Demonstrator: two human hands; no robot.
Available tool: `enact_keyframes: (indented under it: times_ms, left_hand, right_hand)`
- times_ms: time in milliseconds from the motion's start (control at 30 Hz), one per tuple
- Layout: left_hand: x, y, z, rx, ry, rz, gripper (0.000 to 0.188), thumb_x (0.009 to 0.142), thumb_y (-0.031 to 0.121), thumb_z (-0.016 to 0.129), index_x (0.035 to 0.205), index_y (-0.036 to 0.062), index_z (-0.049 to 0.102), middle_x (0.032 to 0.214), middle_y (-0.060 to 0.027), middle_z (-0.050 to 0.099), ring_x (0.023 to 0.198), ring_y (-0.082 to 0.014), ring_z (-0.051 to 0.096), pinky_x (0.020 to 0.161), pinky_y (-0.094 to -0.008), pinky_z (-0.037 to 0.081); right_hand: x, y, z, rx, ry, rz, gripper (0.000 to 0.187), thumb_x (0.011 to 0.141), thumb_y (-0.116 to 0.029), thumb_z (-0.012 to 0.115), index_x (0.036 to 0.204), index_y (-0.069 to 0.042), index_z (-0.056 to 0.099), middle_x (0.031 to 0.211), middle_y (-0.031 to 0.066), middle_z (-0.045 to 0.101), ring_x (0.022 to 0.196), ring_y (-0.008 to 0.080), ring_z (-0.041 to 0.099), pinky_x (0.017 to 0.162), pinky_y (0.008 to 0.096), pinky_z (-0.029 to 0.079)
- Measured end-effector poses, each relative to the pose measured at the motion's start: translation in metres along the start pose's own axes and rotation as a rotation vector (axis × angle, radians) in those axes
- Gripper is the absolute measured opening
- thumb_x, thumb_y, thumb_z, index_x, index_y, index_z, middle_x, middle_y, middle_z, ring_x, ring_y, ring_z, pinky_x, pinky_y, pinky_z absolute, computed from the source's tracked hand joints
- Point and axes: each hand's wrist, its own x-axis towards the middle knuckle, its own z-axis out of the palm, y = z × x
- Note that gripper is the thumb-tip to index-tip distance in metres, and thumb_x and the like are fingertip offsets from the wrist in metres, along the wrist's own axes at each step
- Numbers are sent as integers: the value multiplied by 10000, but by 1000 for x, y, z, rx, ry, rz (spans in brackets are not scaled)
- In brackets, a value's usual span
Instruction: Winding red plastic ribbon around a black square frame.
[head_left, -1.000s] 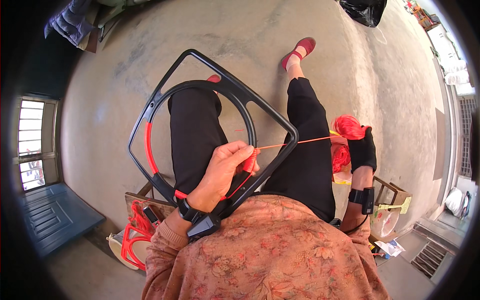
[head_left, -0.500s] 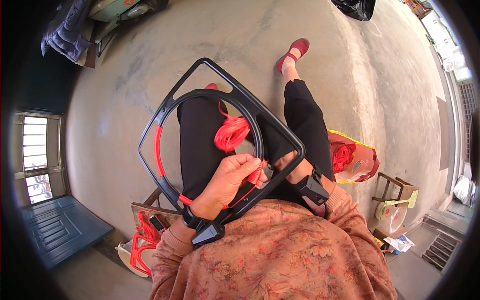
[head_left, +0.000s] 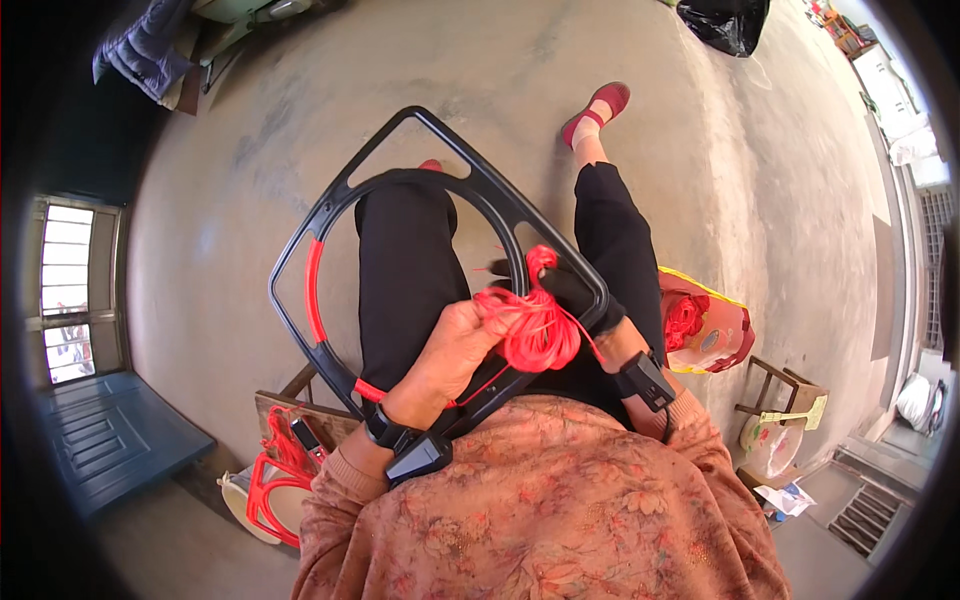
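A black plastic frame (head_left: pixel 470 175) with a round opening lies across my lap, partly wrapped with red cord (head_left: pixel 314 290) along its left rim. My left hand (head_left: pixel 450 350) grips the frame's near rim and touches a bundle of red cord (head_left: pixel 535 330). My right hand (head_left: pixel 575 290), in a dark glove, is closed on that bundle from the right, at the frame's right edge. A thin strand runs from the bundle down toward my left wrist. Both wrists carry black strapped devices.
A yellow-rimmed bag (head_left: pixel 705 325) with more red cord sits by my right leg. A red woven piece (head_left: pixel 275 475) lies on a wooden stool at lower left. Small wooden stool (head_left: pixel 780 385) at right. Concrete floor (head_left: pixel 500 80) all around; blue door (head_left: pixel 110 440) at left.
My right hand came back from the bag at the right to the frame, bringing the red cord bundle. The bundle moved from inside the ring to its right edge, beside my left hand.
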Motion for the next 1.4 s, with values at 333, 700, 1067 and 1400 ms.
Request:
enact_keyframes:
  times_ms: [333, 700, 1067, 1400]
  left_hand:
    - [-5, 10, -3, -1, 94, -110, 218, 953, 209, 546, 978, -5, 576, 745, -88, 638, 654, -133, 624, 631, -246, 534]
    - [0, 11, 0, -3, 84, -132, 185, 956, 199, 528, 880, 33, 557, 749, -109, 642, 654, -161, 625, 632, -282, 527]
    - [-4, 9, 2, -96, 53, -256, 245, 929, 160, 577, 1095, -20, 562, 909, -119, 647, 801, -194, 649, 747, -317, 546]
    - [1, -10, -14, -89, -69, 74, 201, 846, 36, 662, 1037, -25, 646, 990, -65, 668, 867, -134, 640, 814, -265, 515]
  right_hand:
    - [-113, -29, -98, 378, 552, -381, 343, 936, -262, 547, 1182, -23, 559, 1099, 121, 621, 999, 197, 598, 865, 320, 490]
    - [-55, -22, -78, -852, 769, -216, 296, 858, -216, 659, 1062, -7, 611, 897, 58, 661, 811, 153, 609, 741, 277, 484]
    - [8, 6, 23, 246, 40, -44, 349, 852, -172, 649, 1141, -6, 547, 913, 39, 601, 839, 111, 561, 765, 257, 461]
    - [27, -2, 23, 409, -559, -26, 473, 849, -151, 633, 1265, 8, 475, 1013, 70, 580, 953, 141, 559, 861, 279, 450]
